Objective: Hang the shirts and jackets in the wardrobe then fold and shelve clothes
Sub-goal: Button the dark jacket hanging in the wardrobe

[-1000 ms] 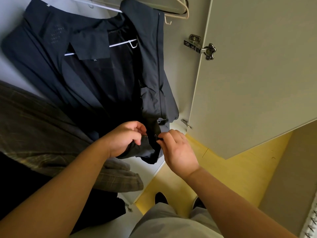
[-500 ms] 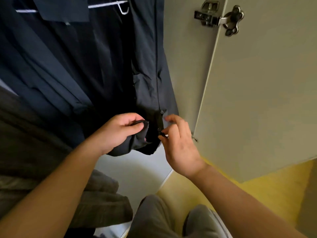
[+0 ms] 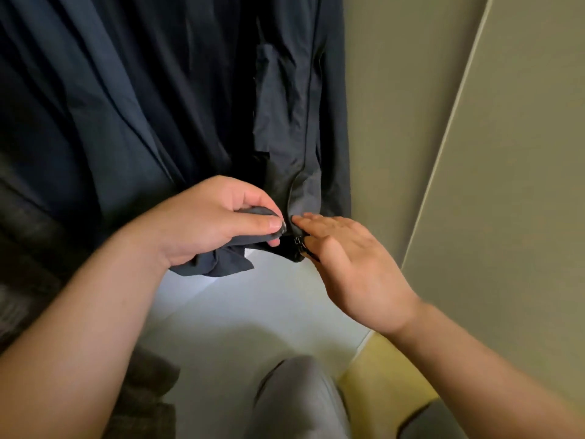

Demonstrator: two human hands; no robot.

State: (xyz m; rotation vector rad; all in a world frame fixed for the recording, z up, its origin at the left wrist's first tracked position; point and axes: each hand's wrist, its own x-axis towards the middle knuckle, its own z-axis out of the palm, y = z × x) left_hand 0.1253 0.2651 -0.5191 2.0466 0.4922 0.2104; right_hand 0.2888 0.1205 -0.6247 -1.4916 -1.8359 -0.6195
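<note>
**Two hands meet at the jacket (image 3: 158, 90) hem**

Both work at frame centre, where the jacket's two front edges come together. The left hand (image 3: 209, 223) has fingers and thumb curled round a bunch of the hem on the frame's left side. This is probably to keep that edge taut and level so the zip slider (image 3: 297, 241) can be started. The right hand (image 3: 361, 270) lies nearly flat, fingers straight, tips touching the cloth just above the zip slider. It grips nothing that I can make out, though the thumb sits close to the slider and blur hides the contact. It looks to be steadying the other edge.

The jacket hangs inside the wardrobe (image 3: 395, 122), filling the upper left and middle of the frame, its hem clear of the pale floor (image 3: 237, 312) below. It is dark navy, of thin, smooth cloth creased in long folds, with a pocket (image 3: 269, 90) at upper centre and a seam line running down to the hands. The door (image 3: 506, 153) stands at right, and a plaid garment (image 3: 28, 248) shows at the left edge.
</note>
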